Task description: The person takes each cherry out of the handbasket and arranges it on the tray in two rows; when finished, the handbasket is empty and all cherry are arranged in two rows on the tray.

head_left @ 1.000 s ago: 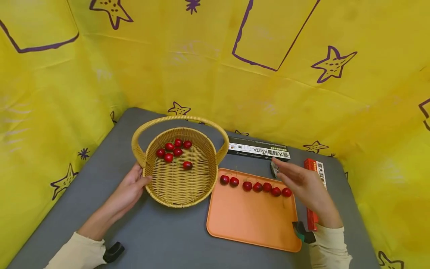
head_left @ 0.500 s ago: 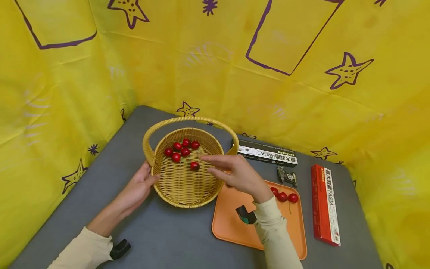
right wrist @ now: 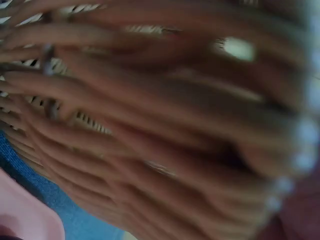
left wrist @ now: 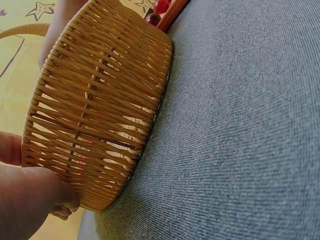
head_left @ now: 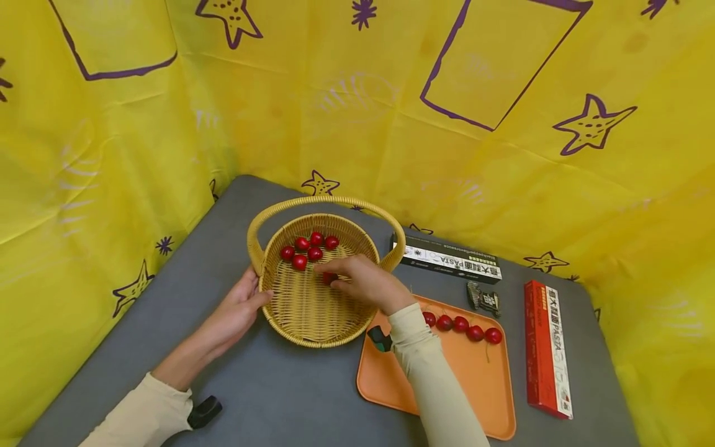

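R hand (head_left: 365, 280) nr cherry (head_left: 329, 279), head view only.

Curtained-off workspace: yellow star-print cloth walls (head_left: 357, 149), grey table (head_left: 274, 397).

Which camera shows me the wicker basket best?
The head view: the wicker basket shows from above, with its handle, though the right hand covers part of the inside. The left wrist view shows its outer side and some handle; the right wrist view, only a blurred close-up.

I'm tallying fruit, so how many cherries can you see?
12: seven cherries in the basket, one of those at the right hand, and five on the tray. The right arm may hide more.
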A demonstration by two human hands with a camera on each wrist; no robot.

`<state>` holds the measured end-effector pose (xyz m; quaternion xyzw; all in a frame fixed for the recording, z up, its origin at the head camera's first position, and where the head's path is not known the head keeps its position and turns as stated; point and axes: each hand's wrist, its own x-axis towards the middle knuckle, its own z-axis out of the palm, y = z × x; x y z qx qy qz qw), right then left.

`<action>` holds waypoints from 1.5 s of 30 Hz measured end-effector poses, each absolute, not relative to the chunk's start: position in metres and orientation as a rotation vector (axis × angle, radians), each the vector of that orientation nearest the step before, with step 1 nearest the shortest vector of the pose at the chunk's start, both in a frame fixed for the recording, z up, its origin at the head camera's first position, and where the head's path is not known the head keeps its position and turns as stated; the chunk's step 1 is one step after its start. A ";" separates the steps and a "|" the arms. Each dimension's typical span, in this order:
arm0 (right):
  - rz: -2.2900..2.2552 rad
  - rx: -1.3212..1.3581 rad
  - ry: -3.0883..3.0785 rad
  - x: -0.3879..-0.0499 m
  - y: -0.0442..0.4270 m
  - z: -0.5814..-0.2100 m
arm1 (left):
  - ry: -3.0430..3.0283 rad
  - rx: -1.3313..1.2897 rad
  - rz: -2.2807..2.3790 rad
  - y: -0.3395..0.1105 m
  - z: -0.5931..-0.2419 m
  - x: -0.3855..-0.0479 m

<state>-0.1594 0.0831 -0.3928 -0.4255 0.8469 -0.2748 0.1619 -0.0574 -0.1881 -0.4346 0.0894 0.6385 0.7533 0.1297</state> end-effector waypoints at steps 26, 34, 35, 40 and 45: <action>-0.835 -1.092 2.504 -0.128 0.097 -0.387 | 1.829 0.253 2.142 -0.177 -0.434 -0.053; -1.210 -1.065 2.456 -0.097 0.122 -0.350 | 1.801 0.241 2.175 -0.182 -0.430 -0.054; -1.244 -1.067 2.464 -0.092 0.127 -0.346 | 1.803 0.239 2.175 -0.182 -0.430 -0.054; -1.427 -0.994 2.495 -0.070 0.155 -0.333 | 1.800 0.249 2.186 -0.184 -0.432 -0.057; -1.607 -0.782 2.498 -0.050 0.185 -0.337 | 1.803 0.263 2.186 -0.188 -0.433 -0.060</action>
